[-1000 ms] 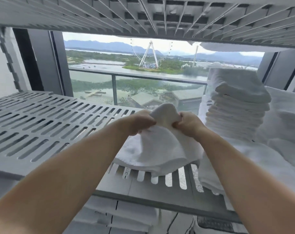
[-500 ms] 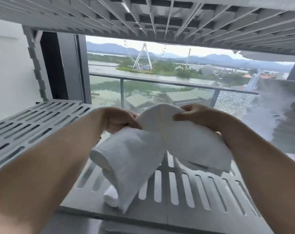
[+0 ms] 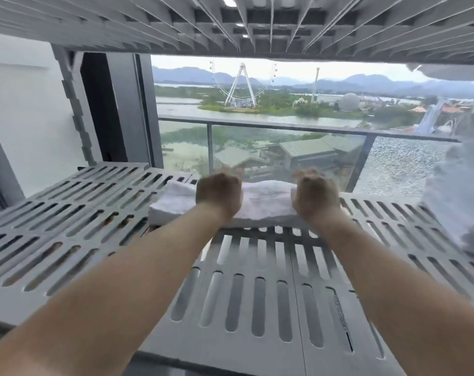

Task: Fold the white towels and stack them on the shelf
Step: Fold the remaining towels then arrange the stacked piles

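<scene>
**Now flat on the shelf: one folded towel under two loose hands**

Broadly, the grey slotted shelf [image 3: 257,294] fills the lower part of the scene. It runs from the near edge back toward a glass balcony rail [image 3: 284,127], beyond which lie water, green land and a big wheel. The ribbed underside of an upper shelf [image 3: 257,25] hangs close overhead.

At the far right edge a soft white heap of towels [image 3: 452,196] rises from the shelf. It is too blurred to tell how it is stacked, and it sits well apart from the towel being handled.

That folded towel [image 3: 265,203] lies flat near the back of the shelf, about midway along it, with its long side running left to right.

Both bare forearms reach straight in from the near side. The left hand [image 3: 220,195] rests on the towel's left half and the right hand [image 3: 315,198] on its right half, with a strip of white cloth showing between them. Neither hand is clamped on the cloth. The fingers [image 3: 307,175] are smeared by blur but look slack and slightly lifted at the tips, released rather than grasping.
</scene>
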`<action>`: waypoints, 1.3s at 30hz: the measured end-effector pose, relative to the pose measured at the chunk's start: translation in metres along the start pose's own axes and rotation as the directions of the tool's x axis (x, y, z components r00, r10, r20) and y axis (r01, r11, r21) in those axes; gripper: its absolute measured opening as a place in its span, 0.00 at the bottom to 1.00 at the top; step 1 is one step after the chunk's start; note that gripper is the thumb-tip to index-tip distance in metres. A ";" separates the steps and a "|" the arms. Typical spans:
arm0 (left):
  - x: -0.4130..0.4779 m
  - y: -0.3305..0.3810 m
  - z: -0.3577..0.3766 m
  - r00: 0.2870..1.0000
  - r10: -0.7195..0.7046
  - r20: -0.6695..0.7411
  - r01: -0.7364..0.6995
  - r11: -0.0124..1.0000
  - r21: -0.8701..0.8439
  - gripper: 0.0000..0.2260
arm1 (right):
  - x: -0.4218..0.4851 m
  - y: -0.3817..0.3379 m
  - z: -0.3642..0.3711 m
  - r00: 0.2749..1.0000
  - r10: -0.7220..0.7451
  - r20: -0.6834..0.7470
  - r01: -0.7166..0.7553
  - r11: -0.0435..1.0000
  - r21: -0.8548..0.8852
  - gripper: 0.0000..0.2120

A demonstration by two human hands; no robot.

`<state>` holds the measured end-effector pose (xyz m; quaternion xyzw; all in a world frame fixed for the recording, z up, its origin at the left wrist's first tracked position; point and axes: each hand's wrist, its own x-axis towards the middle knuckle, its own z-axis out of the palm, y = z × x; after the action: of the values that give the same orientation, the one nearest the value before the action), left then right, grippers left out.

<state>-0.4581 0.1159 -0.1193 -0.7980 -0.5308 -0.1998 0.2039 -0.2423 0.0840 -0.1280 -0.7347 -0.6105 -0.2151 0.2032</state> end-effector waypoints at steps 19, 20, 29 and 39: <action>0.004 -0.025 0.054 0.917 0.145 0.371 0.057 0.874 -0.482 0.11 | 0.013 0.039 0.029 0.951 -0.229 0.206 0.128 0.901 0.414 0.12; 0.004 -0.025 0.052 0.915 0.129 0.381 0.080 0.870 -0.487 0.13 | 0.015 0.038 0.029 0.952 -0.224 0.210 0.120 0.901 0.417 0.12; -0.003 -0.026 0.040 0.909 0.081 0.408 0.052 0.951 -0.304 0.15 | 0.020 0.039 0.031 0.874 -0.247 0.418 0.037 0.893 0.449 0.32; -0.021 -0.027 0.021 0.879 -0.318 0.356 0.286 0.948 0.140 0.23 | -0.034 -0.015 -0.019 0.884 0.055 0.464 -0.046 0.998 -0.032 0.19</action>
<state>-0.4881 0.1205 -0.1453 -0.7196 -0.6855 -0.0510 0.0987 -0.2638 0.0489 -0.1311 -0.7825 -0.6198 -0.0339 0.0491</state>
